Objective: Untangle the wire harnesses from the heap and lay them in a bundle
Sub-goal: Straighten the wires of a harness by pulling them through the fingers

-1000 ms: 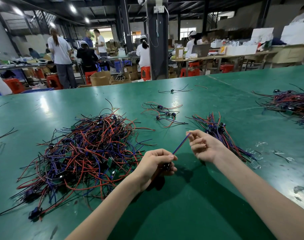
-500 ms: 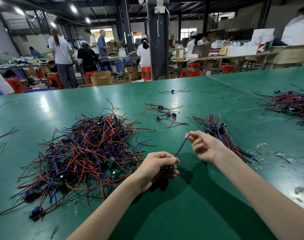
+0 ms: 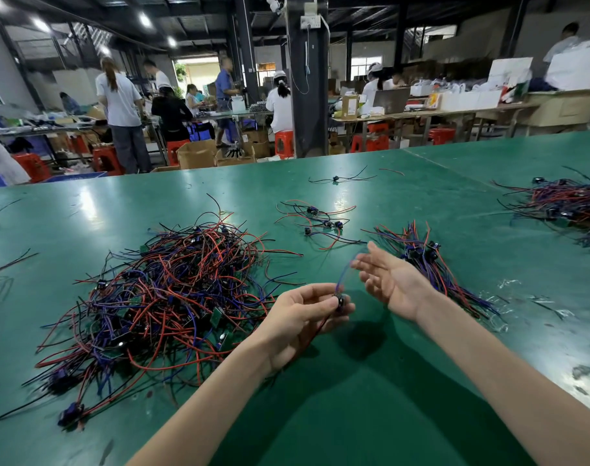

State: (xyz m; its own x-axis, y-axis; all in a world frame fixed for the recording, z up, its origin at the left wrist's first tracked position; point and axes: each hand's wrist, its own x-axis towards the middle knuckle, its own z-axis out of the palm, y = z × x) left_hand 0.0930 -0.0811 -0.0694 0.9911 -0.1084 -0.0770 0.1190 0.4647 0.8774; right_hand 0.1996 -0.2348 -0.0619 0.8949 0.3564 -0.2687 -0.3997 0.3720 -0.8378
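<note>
1. Several workers [image 3: 120, 95] stood or sat across a dim factory hall, with red stools [image 3: 283, 142] and cardboard boxes [image 3: 196, 154] around a dark pillar [image 3: 307, 95].
2. A glossy green tabletop [image 3: 354, 415] filled the foreground, catching the ceiling lights.
3. A tangled heap [image 3: 172, 290] of red, blue and black wire harnesses lay on its left side. A straighter bundle [image 3: 425, 260] lay to the right, just behind the right hand [image 3: 391, 280]. A few loose harnesses [image 3: 317, 220] sat between them farther back, and another pile [image 3: 569, 203] lay at the far right edge.
4. The left hand [image 3: 307, 317] had its grip clamped, thumb and fingertips, on the black connector [image 3: 340, 301] of one harness [image 3: 342, 277], held between heap and bundle. Its blue wire arched up toward the right hand.
5. The right hand's grip was apart, with the fingers spread and blurred. Whether they touched the wire could not be told.
</note>
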